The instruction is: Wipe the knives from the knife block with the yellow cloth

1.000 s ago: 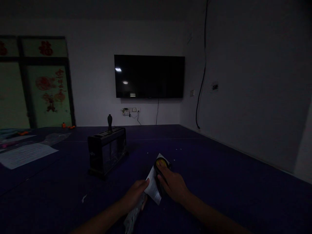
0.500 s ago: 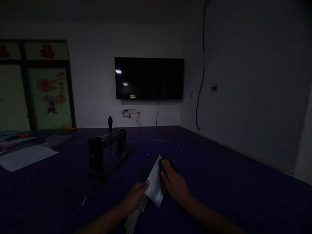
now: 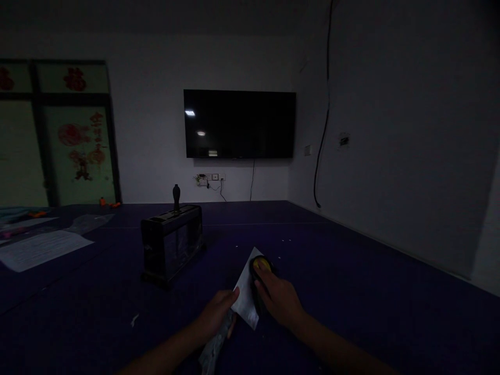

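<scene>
A pale, stiff-looking flat sheet (image 3: 247, 304), tilted with one corner pointing away, is pinched by my left hand (image 3: 216, 311), its thumb on top at the left edge. My right hand (image 3: 280, 298) is closed on a black tool with a round yellow part (image 3: 261, 263). That tool lies against the right edge of the sheet and covers part of it. What the tool is cannot be made out in the dim light. Below my left hand hangs a greyish, crinkled strip (image 3: 213, 350), close to my wrist.
A black box with see-through sides and an upright handle (image 3: 174, 242) stands left of centre on the dark blue surface (image 3: 351, 302). Printed paper (image 3: 45, 249) and clear plastic (image 3: 89, 223) lie at the far left. Small white scraps (image 3: 134, 320) are scattered about. A television (image 3: 240, 125) hangs behind.
My right hand has moved the black-and-yellow tool slightly left, further over the sheet, and more of the yellow part shows. My left hand has stayed almost still with the sheet.
</scene>
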`<action>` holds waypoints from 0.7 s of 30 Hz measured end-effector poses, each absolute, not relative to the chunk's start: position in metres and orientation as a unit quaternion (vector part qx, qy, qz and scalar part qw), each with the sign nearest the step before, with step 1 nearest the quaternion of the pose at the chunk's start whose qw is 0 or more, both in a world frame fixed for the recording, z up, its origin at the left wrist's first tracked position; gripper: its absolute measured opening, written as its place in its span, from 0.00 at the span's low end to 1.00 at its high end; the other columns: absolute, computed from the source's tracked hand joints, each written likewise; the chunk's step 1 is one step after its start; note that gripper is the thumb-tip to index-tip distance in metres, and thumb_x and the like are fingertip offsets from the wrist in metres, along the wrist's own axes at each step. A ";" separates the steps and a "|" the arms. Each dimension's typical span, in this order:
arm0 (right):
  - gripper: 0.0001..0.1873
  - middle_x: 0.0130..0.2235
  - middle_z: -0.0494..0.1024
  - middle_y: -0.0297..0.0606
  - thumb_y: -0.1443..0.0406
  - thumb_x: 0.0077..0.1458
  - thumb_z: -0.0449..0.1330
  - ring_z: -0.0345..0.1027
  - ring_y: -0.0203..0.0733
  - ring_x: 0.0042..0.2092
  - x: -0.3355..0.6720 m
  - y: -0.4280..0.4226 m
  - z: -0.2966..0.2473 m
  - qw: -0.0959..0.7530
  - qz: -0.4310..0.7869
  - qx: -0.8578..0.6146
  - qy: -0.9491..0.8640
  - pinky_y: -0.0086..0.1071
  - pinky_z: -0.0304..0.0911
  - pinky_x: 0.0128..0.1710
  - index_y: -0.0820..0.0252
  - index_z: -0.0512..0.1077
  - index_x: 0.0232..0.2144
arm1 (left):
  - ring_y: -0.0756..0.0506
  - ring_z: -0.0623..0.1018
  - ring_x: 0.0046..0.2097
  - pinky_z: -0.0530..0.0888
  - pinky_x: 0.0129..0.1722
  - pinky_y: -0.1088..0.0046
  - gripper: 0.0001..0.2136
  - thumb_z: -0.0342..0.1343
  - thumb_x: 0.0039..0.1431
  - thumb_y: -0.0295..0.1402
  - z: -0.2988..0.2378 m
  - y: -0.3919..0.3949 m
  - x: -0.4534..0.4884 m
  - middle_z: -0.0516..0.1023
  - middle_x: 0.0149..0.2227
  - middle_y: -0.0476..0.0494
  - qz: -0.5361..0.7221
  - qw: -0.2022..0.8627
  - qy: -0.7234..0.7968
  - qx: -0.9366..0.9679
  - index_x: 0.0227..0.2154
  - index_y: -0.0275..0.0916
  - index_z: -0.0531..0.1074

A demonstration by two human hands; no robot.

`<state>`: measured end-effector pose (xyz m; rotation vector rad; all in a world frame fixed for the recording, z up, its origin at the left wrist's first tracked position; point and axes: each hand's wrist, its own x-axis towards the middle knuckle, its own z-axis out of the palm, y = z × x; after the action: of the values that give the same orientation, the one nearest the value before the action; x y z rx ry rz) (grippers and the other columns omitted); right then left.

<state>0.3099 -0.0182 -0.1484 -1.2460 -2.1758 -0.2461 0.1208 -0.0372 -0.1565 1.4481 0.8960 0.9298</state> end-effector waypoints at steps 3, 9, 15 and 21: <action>0.25 0.60 0.57 0.42 0.61 0.60 0.44 0.58 0.43 0.56 0.311 -0.016 -0.146 0.308 -0.083 -0.467 -0.825 0.38 0.60 0.51 0.57 0.52 0.59 | 0.54 0.62 0.14 0.56 0.16 0.77 0.29 0.45 0.45 0.61 -0.156 -0.037 0.121 0.64 0.12 0.51 0.389 0.567 0.387 0.614 0.21 0.34 0.68; 0.26 0.61 0.52 0.42 0.59 0.61 0.42 0.55 0.42 0.58 0.310 -0.009 -0.139 0.313 -0.065 -0.479 -0.817 0.37 0.58 0.52 0.58 0.48 0.60 | 0.53 0.61 0.14 0.56 0.16 0.77 0.29 0.46 0.45 0.60 -0.154 -0.039 0.121 0.64 0.12 0.51 0.388 0.561 0.390 0.618 0.23 0.34 0.68; 0.26 0.61 0.52 0.43 0.58 0.61 0.41 0.53 0.44 0.59 0.308 -0.007 -0.146 0.332 -0.072 -0.517 -0.786 0.38 0.61 0.50 0.60 0.50 0.60 | 0.54 0.60 0.13 0.54 0.15 0.77 0.29 0.46 0.44 0.61 -0.156 -0.037 0.122 0.64 0.12 0.51 0.403 0.559 0.385 0.614 0.22 0.34 0.67; 0.24 0.60 0.55 0.46 0.59 0.61 0.41 0.56 0.46 0.57 0.307 -0.009 -0.147 0.314 -0.095 -0.536 -0.778 0.39 0.62 0.49 0.62 0.55 0.58 | 0.54 0.60 0.13 0.54 0.15 0.77 0.28 0.45 0.46 0.60 -0.156 -0.035 0.121 0.63 0.11 0.51 0.395 0.564 0.380 0.618 0.20 0.35 0.67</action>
<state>0.3071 -0.0087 -0.1469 -1.4135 -2.0510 -0.2501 0.1210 -0.0354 -0.1562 1.4536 0.8946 0.9307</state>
